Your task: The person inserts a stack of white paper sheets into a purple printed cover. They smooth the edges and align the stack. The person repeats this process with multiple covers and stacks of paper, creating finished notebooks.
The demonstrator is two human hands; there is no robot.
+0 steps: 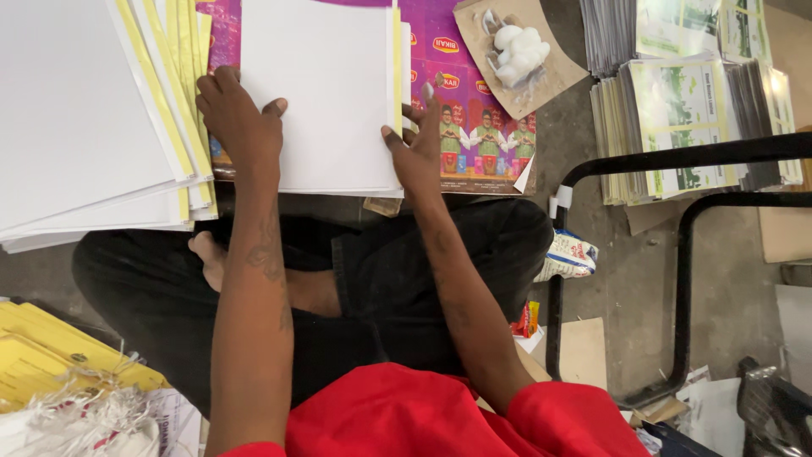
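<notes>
A stack of white sheets [326, 93] with a yellow strip along its right edge lies on a purple printed sheet [469, 110] on the floor in front of my crossed legs. My left hand [239, 118] rests flat on the stack's left edge, fingers curled over it. My right hand [416, 144] presses the stack's lower right corner, with fingers spread onto the purple sheet. Neither hand lifts anything.
A large pile of white sheets with yellow strips [93, 118] lies at left. A brown card with white lumps [518, 49] sits at top. Stacks of printed booklets [685, 110] stand at right behind a black metal frame [685, 254]. Yellow envelopes [51, 355] are at lower left.
</notes>
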